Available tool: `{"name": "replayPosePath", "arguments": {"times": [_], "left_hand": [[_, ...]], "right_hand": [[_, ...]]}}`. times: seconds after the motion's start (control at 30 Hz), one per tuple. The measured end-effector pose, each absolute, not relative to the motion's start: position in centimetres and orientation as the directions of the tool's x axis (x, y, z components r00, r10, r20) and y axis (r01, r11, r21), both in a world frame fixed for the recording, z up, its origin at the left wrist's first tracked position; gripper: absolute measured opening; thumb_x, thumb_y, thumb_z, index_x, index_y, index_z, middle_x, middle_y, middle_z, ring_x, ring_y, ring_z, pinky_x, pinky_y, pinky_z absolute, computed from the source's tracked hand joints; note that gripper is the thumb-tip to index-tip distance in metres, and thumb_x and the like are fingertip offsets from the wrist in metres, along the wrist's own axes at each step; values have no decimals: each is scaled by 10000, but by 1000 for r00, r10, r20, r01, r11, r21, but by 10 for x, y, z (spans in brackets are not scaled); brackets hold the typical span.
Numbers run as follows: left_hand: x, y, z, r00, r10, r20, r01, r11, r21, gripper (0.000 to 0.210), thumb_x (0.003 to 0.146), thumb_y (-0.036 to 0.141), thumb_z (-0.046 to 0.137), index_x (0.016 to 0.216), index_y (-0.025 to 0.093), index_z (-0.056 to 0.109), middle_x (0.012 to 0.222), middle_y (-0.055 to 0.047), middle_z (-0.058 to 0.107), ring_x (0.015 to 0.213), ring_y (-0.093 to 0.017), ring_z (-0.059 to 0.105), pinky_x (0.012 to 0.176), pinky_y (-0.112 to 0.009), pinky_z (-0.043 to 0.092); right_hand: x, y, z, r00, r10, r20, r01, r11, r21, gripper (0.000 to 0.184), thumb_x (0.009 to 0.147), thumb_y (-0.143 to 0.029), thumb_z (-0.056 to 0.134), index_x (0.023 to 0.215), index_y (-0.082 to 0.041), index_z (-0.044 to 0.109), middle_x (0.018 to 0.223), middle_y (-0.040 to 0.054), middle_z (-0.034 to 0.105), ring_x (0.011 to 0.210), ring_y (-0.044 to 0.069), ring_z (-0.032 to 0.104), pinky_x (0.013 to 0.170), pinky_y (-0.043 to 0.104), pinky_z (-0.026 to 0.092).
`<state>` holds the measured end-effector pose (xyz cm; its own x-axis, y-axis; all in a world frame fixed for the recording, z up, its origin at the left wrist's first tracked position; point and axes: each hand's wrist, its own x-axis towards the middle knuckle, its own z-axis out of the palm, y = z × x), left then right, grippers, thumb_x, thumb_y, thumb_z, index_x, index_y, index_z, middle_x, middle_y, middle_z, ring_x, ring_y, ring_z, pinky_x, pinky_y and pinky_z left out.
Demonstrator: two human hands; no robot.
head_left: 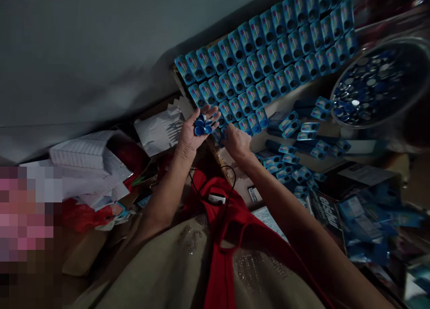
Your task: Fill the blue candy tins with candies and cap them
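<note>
Caps (200, 129), small, round and blue, lie in a loose heap on the upturned palm of the left grip (189, 136), whose fingers are spread and slightly curved around them. The right grip (238, 141), just beside it, has its fingers curled in and pressed together at the near end of the blue packs (250, 71); whether it pinches anything cannot be told, as the back of the hand hides the fingertips.

Beyond both grips, those packs stand close together in slanting rows that climb away to the right, each with a printed front and a dark round spot near its lower end. To the right of the right grip, bundles of blue packs (289, 125) lie on the tabletop (285, 97), and farther right a wide tub (351, 126) holds many blue and silvery round pieces (369, 83). Nearer the body on that side is a black box (331, 217) with pale lettering. White paper (159, 132) lies just left of the left grip. Below and between the grips, a white device (217, 198) rests against red fabric (220, 259) on the person's front.
</note>
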<state>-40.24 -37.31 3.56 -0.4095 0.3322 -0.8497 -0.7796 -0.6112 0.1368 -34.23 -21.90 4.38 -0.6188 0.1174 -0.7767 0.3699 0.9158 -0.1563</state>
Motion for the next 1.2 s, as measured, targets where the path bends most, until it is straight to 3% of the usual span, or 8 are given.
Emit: {"name": "replayPosePath", "arguments": {"times": [0.1,0.2,0.43,0.57,0.67,0.8,0.97,1.2], "left_hand": [[-402,-374,34,-420,338,-842,-772,-621,135,325,1069,379,490,1073,212,769,1228,-76,802,1378,-265,659,1173,-447,535],[-400,-375,38,-429,316,-846,-758,-636,147,332,1071,368,474,1049,214,767,1202,-70,808,1376,-256,660,1177,-435,531],[-392,-373,42,-427,235,-873,-701,-696,155,300,1053,319,490,1088,204,765,1202,-86,809,1325,-260,696,1146,-442,554],[-383,-368,40,-412,196,-890,-689,-706,164,298,1041,295,511,1195,222,755,1203,-76,810,1311,-258,704,1127,-432,567],[-381,-368,40,-428,186,-884,-648,-746,156,318,1049,292,485,1214,221,748,1194,-73,812,1318,-263,700,1126,-449,571],[-389,-379,39,-450,168,-877,-605,-780,161,302,1063,302,468,1139,216,748,1184,-70,810,1360,-252,671,1144,-451,561],[-404,-394,41,-463,168,-870,-634,-748,194,307,1063,365,499,1216,228,727,1336,-69,762,1434,-272,612,1134,-442,566],[-413,-399,40,-440,207,-874,-670,-724,166,363,1068,428,493,1282,237,716,1399,-70,734,1467,-281,580,1131,-425,568]], "right_hand": [[-348,-215,43,-593,116,-797,365,921,-138,363,898,-331,728,1237,-264,617,1118,68,792,999,277,732,729,302,435],[-347,-217,53,-607,103,-788,376,911,-171,254,935,-305,676,1183,-260,644,1108,66,794,980,260,728,732,301,429],[-344,-254,57,-807,147,-572,501,682,-532,223,982,-302,555,1124,-211,700,1086,88,775,974,225,705,846,313,495],[-339,-266,46,-819,174,-547,532,589,-609,232,890,-235,622,1081,-215,753,1072,80,781,967,220,715,915,320,528],[-336,-256,43,-794,221,-566,594,480,-645,210,866,-256,633,1010,-214,780,1000,65,785,903,212,719,870,319,550],[-349,-233,36,-774,302,-556,619,545,-565,185,854,-263,633,930,-206,791,966,75,778,862,213,707,848,333,546],[-377,-232,26,-803,133,-581,440,789,-428,135,866,-216,627,860,-225,762,985,74,782,933,240,709,798,320,504],[-407,-240,24,-736,90,-670,335,910,-246,122,882,-263,680,998,-244,714,1009,76,787,905,264,708,741,329,458]]}}
